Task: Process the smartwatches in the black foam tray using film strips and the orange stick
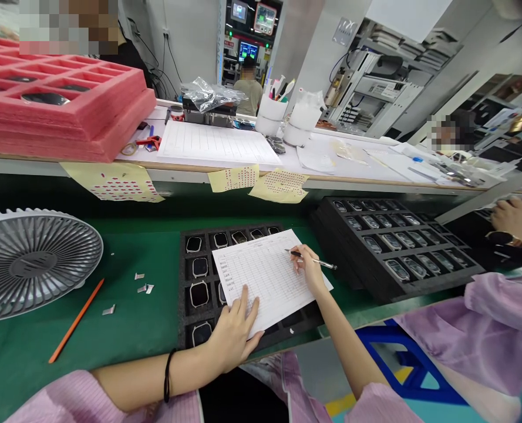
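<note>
A printed form [265,276] with a grid and handwriting down its left side lies on a black foam tray [184,305]. My left hand [233,329] rests on the form's lower left part, fingers spread. Closed around a pen [317,260], my right hand [307,269] holds its tip at the upper right of the sheet. Smartwatch cases [199,294] with dark screens sit in the tray's slots along the left and top. The sheet hides many of the other slots.
A grey fan [36,264], an orange stick [76,320] and small scraps [146,288] lie left on the green mat. Stacked black trays [393,235] with watch cases stand right, near a co-worker's hand [514,218]. Pink foam trays [106,114] stand on the shelf above.
</note>
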Action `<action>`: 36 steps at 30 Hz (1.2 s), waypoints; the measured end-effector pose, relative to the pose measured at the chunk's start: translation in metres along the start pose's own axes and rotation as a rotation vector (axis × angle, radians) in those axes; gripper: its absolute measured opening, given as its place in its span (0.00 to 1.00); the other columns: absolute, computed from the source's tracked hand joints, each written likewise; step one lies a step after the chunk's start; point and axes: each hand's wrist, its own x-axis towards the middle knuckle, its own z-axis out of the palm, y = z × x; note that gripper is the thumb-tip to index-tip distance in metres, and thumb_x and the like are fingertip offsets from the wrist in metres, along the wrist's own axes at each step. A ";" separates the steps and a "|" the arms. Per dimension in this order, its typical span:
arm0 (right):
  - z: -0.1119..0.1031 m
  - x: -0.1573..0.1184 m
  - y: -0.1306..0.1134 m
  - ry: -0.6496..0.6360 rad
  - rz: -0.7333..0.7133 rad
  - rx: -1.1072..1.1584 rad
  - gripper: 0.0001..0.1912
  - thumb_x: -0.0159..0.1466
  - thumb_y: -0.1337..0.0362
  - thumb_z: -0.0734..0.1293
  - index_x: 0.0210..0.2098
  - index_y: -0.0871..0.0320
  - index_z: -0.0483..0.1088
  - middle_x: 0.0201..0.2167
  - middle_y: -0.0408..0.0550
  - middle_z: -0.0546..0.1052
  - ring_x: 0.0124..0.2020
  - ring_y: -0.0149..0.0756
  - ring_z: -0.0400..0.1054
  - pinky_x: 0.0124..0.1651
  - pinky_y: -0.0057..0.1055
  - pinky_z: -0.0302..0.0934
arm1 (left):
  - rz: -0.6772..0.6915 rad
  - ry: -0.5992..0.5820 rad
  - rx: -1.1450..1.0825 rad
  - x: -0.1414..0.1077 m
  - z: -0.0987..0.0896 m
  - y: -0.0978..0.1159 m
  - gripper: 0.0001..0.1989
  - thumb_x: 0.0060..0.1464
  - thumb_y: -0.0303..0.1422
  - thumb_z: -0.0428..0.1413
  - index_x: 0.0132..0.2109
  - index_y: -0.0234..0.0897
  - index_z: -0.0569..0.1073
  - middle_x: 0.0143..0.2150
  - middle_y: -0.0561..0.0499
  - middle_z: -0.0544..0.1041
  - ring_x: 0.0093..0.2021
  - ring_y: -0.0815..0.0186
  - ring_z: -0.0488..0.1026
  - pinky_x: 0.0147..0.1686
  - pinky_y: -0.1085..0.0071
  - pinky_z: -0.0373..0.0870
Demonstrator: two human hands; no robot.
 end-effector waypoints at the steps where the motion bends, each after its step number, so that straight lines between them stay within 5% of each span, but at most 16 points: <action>1: 0.001 0.001 0.000 -0.004 0.015 -0.011 0.17 0.61 0.49 0.61 0.25 0.56 0.65 0.17 0.39 0.65 0.14 0.28 0.53 0.16 0.27 0.48 | 0.001 0.000 0.002 0.000 0.000 0.000 0.28 0.63 0.43 0.43 0.64 0.31 0.59 0.65 0.27 0.55 0.49 0.50 0.69 0.39 0.61 0.67; 7: 0.004 -0.002 0.003 0.043 -0.032 -0.098 0.23 0.56 0.53 0.68 0.14 0.55 0.56 0.10 0.36 0.58 0.14 0.26 0.50 0.20 0.27 0.47 | 0.002 -0.010 -0.002 0.000 0.000 0.000 0.28 0.63 0.42 0.41 0.64 0.31 0.59 0.65 0.27 0.55 0.49 0.50 0.69 0.39 0.61 0.66; 36: 0.009 -0.003 0.010 0.094 -0.098 -0.194 0.18 0.56 0.61 0.62 0.15 0.54 0.51 0.12 0.36 0.56 0.17 0.28 0.49 0.23 0.29 0.47 | 0.013 -0.023 0.002 0.001 -0.002 0.000 0.28 0.63 0.42 0.43 0.64 0.30 0.59 0.65 0.25 0.55 0.49 0.49 0.69 0.39 0.60 0.67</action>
